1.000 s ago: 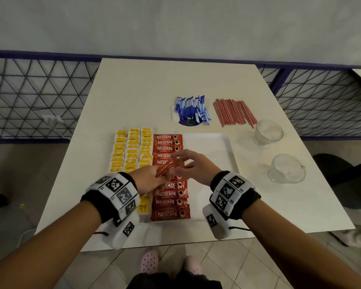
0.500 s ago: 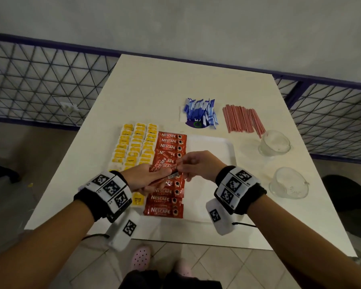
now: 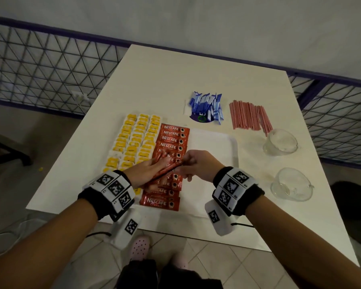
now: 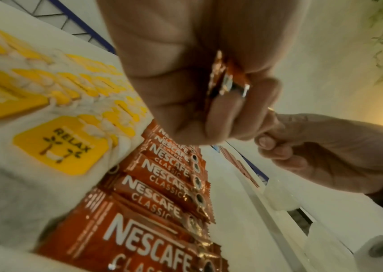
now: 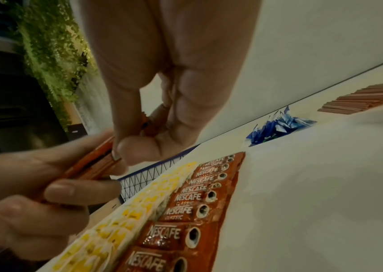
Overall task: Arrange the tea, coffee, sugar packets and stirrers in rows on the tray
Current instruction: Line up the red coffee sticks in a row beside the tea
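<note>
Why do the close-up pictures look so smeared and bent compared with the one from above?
Head view: dim but fairly sharp, the Nescafe sachets readable, the table edges splayed by the wide lens. Left wrist view: the left hand looms soft, the tea bags smeared. Right wrist view: the right hand blurred, the tray glaring white.
</note>
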A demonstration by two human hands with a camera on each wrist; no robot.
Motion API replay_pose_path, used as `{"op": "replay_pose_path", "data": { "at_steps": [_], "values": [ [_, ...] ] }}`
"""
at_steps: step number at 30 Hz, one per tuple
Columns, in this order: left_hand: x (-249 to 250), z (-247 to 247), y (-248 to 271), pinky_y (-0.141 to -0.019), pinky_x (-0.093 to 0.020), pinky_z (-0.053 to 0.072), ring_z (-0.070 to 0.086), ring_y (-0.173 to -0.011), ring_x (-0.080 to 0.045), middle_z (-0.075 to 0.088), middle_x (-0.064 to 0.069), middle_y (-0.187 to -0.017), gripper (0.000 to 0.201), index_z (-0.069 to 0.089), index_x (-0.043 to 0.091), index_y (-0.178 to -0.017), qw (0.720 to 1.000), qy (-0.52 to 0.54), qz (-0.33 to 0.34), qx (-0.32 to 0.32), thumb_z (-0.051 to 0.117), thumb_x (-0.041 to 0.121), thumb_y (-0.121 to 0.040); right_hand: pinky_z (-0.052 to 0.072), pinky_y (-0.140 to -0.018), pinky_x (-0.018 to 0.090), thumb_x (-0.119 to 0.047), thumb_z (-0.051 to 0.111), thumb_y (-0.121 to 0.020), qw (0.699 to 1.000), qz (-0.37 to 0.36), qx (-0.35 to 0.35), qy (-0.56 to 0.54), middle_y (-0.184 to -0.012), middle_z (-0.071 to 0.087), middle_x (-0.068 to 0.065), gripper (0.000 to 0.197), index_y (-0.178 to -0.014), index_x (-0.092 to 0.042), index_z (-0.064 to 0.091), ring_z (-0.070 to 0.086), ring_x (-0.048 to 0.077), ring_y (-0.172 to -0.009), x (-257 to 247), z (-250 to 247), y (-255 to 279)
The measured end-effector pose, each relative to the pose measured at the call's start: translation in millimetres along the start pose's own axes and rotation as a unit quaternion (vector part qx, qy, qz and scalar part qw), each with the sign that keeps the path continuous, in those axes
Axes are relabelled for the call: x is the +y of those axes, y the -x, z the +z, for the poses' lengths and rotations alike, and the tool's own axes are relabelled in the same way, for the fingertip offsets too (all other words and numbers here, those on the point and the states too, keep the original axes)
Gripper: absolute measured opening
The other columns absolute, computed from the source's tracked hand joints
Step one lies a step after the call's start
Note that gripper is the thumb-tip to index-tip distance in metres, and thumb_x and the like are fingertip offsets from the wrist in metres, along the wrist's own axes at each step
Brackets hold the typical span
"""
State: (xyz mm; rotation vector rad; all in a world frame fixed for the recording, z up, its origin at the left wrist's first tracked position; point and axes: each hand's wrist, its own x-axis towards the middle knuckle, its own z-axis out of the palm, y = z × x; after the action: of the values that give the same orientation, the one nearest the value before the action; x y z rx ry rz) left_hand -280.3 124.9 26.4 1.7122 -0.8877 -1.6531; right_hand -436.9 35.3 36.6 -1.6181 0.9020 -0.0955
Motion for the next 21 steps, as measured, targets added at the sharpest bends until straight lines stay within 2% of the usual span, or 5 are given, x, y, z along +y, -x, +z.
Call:
{"op": "replay_pose_path", "data": {
  "at_steps": [3,6,9,15,21],
  "values": [
    [-4.6,-5.9,0.1,-0.033,-0.014,0.025,0.032,-0.03,-0.006,0.053,0.002,-0.052,0.037,0.051,0.01,-0.075,0.997,0.071,-0.021,0.013,0.043,0.042,-0.092,0.051,-0.052,0.015,0.006,0.067,-0.078,0.998,-0.041,0.022,-0.041,-0.067,0.06,0.009,0.026,-0.069,-0.012,0.05,0.057,0.003,-0.046,2.6,-3.2,1.0],
    [-2.3,-10.6,3.0,-0.031,-0.011,0.019,0.025,-0.025,-0.003,0.057,0.001,-0.052,0.024,0.049,0.009,-0.072,0.994,0.1,-0.02,0.031,0.048,0.019,-0.094,0.052,-0.056,0.017,0.006,0.07,-0.074,0.996,-0.069,0.056,-0.019,-0.069,0.062,0.007,0.027,-0.067,-0.014,0.053,0.058,0.007,-0.052,7.1,-6.2,2.0],
    [-2.4,-14.8,0.5,-0.029,-0.012,0.018,0.022,-0.023,-0.002,0.044,0.003,-0.036,0.032,0.038,0.015,-0.065,0.993,0.107,-0.002,0.059,0.051,0.005,-0.091,0.051,-0.061,0.02,0.006,0.069,-0.075,0.996,-0.067,0.063,0.008,-0.071,0.061,0.002,0.028,-0.071,-0.018,0.054,0.058,0.013,-0.059,11.9,-7.9,4.4],
    [-6.9,-21.6,-8.6,-0.03,-0.015,0.023,0.023,-0.026,-0.006,0.032,0.007,-0.034,0.027,0.04,0.015,-0.072,0.992,0.021,0.009,0.123,0.064,0.009,-0.085,0.049,-0.063,0.02,0.0,0.059,-0.085,0.999,0.009,0.038,0.001,-0.079,0.055,-0.001,0.023,-0.1,-0.015,0.051,0.055,0.012,-0.066,15.3,-8.5,3.7],
    [-2.9,-19.8,-7.8,-0.031,-0.014,0.025,0.026,-0.028,-0.005,0.037,0.009,-0.036,0.018,0.05,0.018,-0.079,0.99,0.002,0.036,0.137,0.067,0.015,-0.083,0.048,-0.064,0.022,-0.009,0.063,-0.086,0.998,0.031,0.025,0.052,-0.071,0.06,-0.001,0.011,-0.086,-0.019,0.056,0.054,0.011,-0.061,20.3,-4.9,2.0]
  ]
}}
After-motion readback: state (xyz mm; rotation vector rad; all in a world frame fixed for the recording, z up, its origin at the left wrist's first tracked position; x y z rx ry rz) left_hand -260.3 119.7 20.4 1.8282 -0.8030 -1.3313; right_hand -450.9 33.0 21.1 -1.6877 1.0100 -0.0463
